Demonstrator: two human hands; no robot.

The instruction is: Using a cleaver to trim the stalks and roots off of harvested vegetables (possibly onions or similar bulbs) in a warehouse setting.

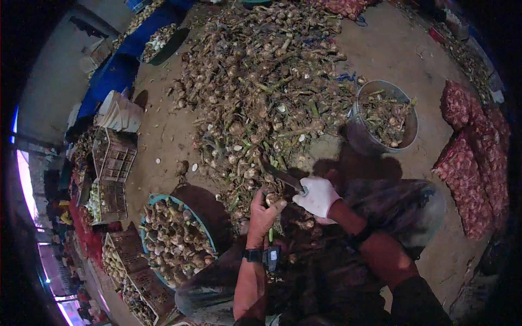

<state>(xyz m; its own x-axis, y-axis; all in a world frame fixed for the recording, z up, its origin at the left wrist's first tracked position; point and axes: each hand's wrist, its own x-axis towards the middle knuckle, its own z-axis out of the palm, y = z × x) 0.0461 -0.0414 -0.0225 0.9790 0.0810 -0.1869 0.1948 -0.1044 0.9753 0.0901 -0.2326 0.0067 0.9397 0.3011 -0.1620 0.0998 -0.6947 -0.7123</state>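
Left hand (pixel 263 211), bare, wristwatch on forearm, fingers curled around a garlic bulb (pixel 271 199) with green stalk hanging below. Right hand (pixel 318 196), white-gloved, fist closed on a knife (pixel 278 173), blade angled up-left over the bulb. Left: blue basin (pixel 199 225) of trimmed bulbs. Beyond: big heap of untrimmed garlic (pixel 261 81). Right: metal bucket (pixel 405 133) of trimmings, red mesh sacks (pixel 473 163). Far left: plastic crates (pixel 114 157).

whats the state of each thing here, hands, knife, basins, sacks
left hand: bare, gripping a garlic bulb
right hand: in a white glove, gripping a knife
knife: blade out toward the garlic pile
blue basin: full of trimmed bulbs
metal bucket: partly filled with stalks and scraps
red mesh sacks: packed full, lying on the ground
crates: stacked
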